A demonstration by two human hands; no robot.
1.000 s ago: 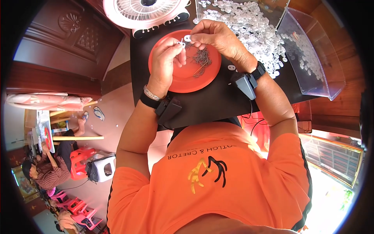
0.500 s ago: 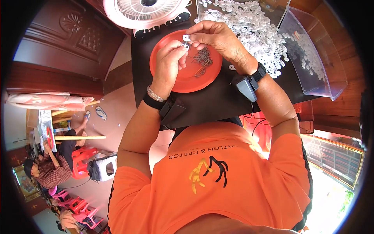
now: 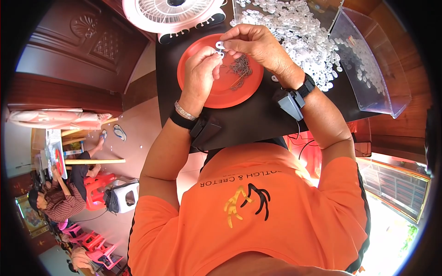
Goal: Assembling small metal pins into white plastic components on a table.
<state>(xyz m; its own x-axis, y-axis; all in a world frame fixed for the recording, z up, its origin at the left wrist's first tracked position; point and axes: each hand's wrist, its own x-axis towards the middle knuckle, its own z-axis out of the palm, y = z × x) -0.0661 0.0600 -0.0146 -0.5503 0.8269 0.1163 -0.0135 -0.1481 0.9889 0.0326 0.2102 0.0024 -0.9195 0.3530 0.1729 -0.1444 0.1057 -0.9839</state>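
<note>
Over the red plate point(image 3: 202, 94) my two hands meet with fingertips almost touching. My left hand point(image 3: 199, 76) pinches a small white plastic piece point(image 3: 219, 54) between thumb and forefinger. Just above it, a white oval plastic piece with a hole point(image 3: 220, 45) is gripped in the fingertips of my right hand point(image 3: 258, 46). Something thin and dark shows between the two pieces, too small to make out. On the plate below my right hand lies a loose heap of small grey metal pins point(image 3: 240, 69); the fingers partly cover it.
A large pile of white oval plastic pieces point(image 3: 304, 46) spreads across the dark table point(image 3: 248, 122) at the right, next to a clear plastic bin point(image 3: 368, 69). A pink and white fan point(image 3: 179, 23) stands at the far left. Another person point(image 3: 64, 202) sits at a table across the room.
</note>
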